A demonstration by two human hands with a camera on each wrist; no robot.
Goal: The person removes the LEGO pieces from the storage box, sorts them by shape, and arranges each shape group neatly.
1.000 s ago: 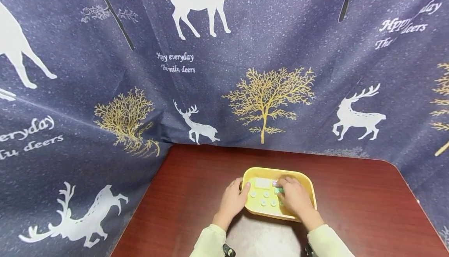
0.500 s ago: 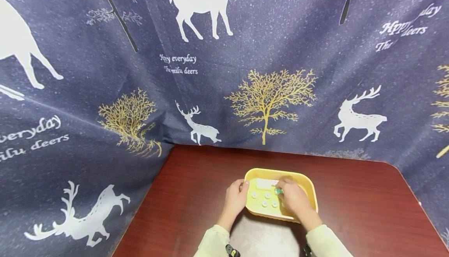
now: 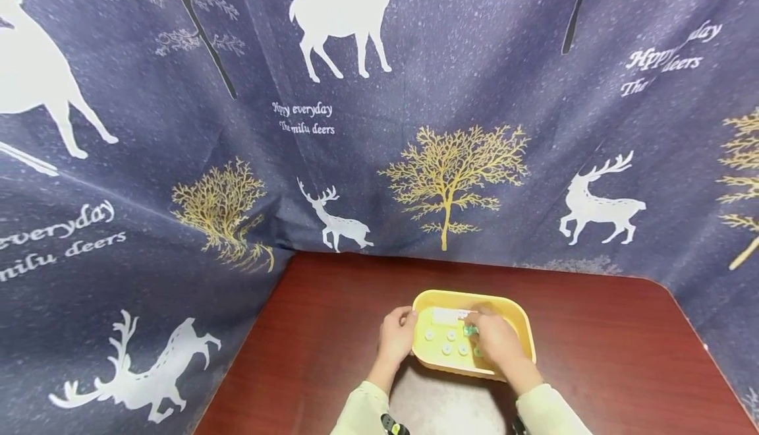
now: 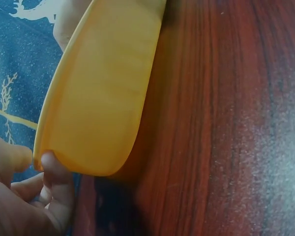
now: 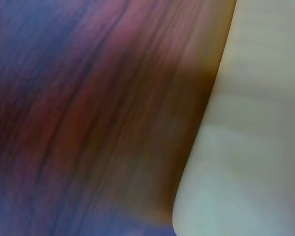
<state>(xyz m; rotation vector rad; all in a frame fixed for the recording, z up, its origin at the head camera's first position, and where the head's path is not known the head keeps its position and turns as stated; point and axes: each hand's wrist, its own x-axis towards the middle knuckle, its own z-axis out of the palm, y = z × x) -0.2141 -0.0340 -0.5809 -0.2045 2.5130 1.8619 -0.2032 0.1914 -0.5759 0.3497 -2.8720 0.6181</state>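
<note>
Near the front edge of the table (image 3: 593, 343) we have the yellow tray (image 3: 522, 329) between our two hands. Our left hand (image 3: 396, 336) grips the tray's left rim, fingers curled over the edge, and the left wrist view shows the thumb (image 4: 56, 172) pressed against the outer corner of the tray (image 4: 103, 98). Our right hand (image 3: 495, 337) reaches down into the tray with its fingertips pinched on a small green piece (image 3: 470, 331), close beside a white rectangular piece (image 3: 447, 316) lying at the far side. Several small round pale pieces (image 3: 446, 349) sit on the tray floor in loose rows, apart from one another.

As we judge it, the work among the pieces is partway through: a handful already lie in place, the green one is in the fingers and not yet set down. How many remain we cannot tell, since our right hand hides that part of the tray. The right wrist view is too blurred to help, giving only wood grain and a pale edge.

The table is dark red-brown wood with a rounded corner at the right. A dark blue cloth (image 3: 178, 237) printed with white deer, golden trees and lettering hangs behind and drapes down along the left.
</note>
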